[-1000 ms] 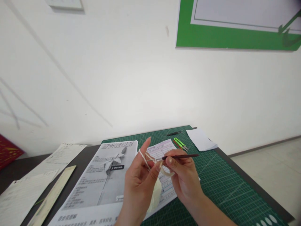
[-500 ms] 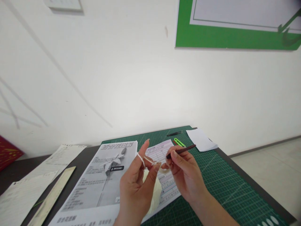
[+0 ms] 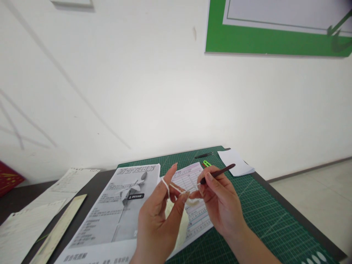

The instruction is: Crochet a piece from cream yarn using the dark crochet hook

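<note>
White yarn (image 3: 176, 187) loops around the raised index finger of my left hand (image 3: 162, 216). That hand's thumb and fingers pinch a small piece of crochet work (image 3: 194, 202), partly hidden by the fingertips. My right hand (image 3: 222, 198) grips a crochet hook with a dark brown handle (image 3: 220, 173), its thumb pressed on the handle. The hook's tip points left toward the yarn, and is too small to make out. Below my left hand, a pale cream ball of yarn (image 3: 181, 227) shows behind the thumb.
Printed pattern sheets (image 3: 110, 216) and a form (image 3: 195, 176) lie on a green cutting mat (image 3: 269, 216). Beyond are a black pen (image 3: 204, 155), a bright green clip-like item (image 3: 206, 163) and white paper (image 3: 235, 162). A pale ruler-like strip (image 3: 59, 229) lies left near handwritten sheets (image 3: 33, 227).
My right hand has moved slightly to the right with the hook, away from the left fingertips. My left hand keeps its pinch, and the yarn stays looped on its index finger.
</note>
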Available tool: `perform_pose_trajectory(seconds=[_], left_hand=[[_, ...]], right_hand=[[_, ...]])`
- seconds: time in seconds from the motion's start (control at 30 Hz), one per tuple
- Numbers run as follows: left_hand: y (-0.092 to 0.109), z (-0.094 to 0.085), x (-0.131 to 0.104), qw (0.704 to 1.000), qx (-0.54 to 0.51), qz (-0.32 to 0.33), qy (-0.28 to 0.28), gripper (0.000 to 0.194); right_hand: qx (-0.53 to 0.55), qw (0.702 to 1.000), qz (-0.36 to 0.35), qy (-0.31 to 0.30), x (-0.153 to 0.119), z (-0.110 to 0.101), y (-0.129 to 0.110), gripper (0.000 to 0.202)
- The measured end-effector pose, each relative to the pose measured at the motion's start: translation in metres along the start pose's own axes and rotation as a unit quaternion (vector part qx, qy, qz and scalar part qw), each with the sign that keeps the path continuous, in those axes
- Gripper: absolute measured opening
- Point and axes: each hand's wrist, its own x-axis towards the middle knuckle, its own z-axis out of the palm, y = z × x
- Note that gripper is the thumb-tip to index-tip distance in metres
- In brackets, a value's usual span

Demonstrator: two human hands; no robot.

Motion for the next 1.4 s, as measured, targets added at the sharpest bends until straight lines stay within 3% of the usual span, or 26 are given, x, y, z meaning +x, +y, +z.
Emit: perform_pose_trajectory(seconds=[0.3, 0.6, 0.9, 1.13, 1.4], left_hand=[[-0.004, -0.005, -0.001, 1.0, -0.015, -0.006, -0.026, 0.045], [-0.015, -0.014, 0.003, 0.996, -0.003, 0.029, -0.082, 0.051], [-0.014, -0.015, 0.002, 0.994, -0.01, 0.008, -0.105, 0.047], [0.001, -0.005, 0.001, 0.993, -0.087, -0.073, -0.042, 0.044], [0.003, -0.001, 0.0, 0.999, -0.032, -0.026, -0.002, 0.04]], right_hand=[[0.007, 1.0, 0.017, 0.012, 0.001, -0.001, -0.001, 0.016], [0.009, 1.0, 0.023, 0.007, 0.002, -0.001, -0.001, 0.016], [0.005, 1.0, 0.017, 0.006, 0.001, -0.001, -0.001, 0.015], [-0.018, 0.998, -0.044, -0.029, -0.001, -0.002, 0.0, 0.01], [-0.073, 0.986, -0.146, -0.035, -0.003, -0.005, 0.002, 0.006]])
